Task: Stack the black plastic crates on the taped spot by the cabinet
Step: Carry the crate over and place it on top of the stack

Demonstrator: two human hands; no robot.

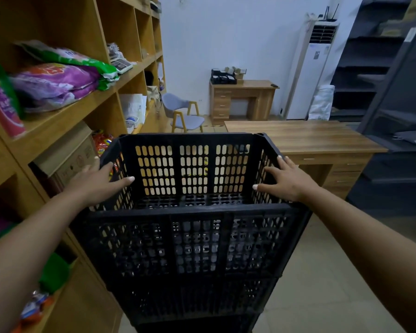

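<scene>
Top crate: seated on the stack beside the cabinet. Left hand and right hand: grip slack, fingers straight against side rims. Step: squaring. Next, likely: check alignment, release. Tape hidden.

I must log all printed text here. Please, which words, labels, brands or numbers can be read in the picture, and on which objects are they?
No text can be read with certainty.
Purple bag on the cabinet shelf: print blurred.
Green and white bag: print blurred.
Pink bag at the left edge: characters blurred.
Cardboard box: faint marks, too small to read.
Air conditioner: small label, too small to read.
Black crate: no text visible.
</scene>
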